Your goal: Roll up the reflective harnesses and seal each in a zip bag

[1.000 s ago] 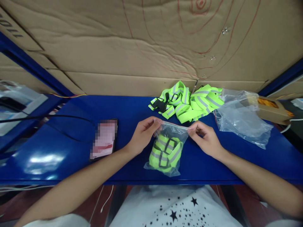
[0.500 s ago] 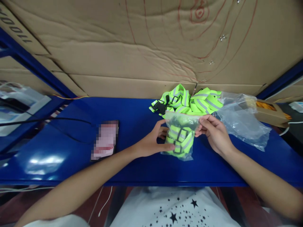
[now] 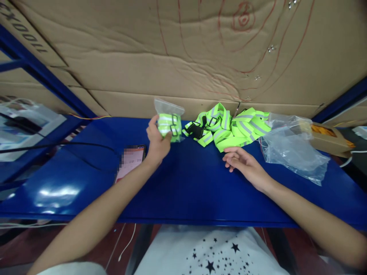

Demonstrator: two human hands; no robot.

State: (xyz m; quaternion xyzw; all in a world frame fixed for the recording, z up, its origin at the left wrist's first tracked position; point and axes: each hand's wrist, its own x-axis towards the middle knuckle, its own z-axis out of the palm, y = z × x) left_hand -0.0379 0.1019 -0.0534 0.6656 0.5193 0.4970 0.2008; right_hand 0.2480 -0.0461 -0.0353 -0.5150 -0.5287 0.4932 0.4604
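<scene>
My left hand (image 3: 156,140) is closed round a small clear bag with a folded neon-yellow reflective strap (image 3: 169,122) inside, held up above the blue table (image 3: 186,183) toward the back left. My right hand (image 3: 242,164) rests open on the table with its fingers loosely stretched, holding nothing. It lies just in front of a pile of loose neon-yellow reflective straps (image 3: 229,128) with black buckles at the back of the table.
A heap of empty clear plastic bags (image 3: 292,147) lies right of the straps, with a cardboard box (image 3: 329,137) behind it. A phone (image 3: 130,162) lies on the table under my left forearm. A cardboard wall (image 3: 183,57) closes off the back. Black cables (image 3: 57,147) run at the left.
My left hand took the filled bag and carried it up and to the back left. My right hand let go of the bag and dropped open onto the table.
</scene>
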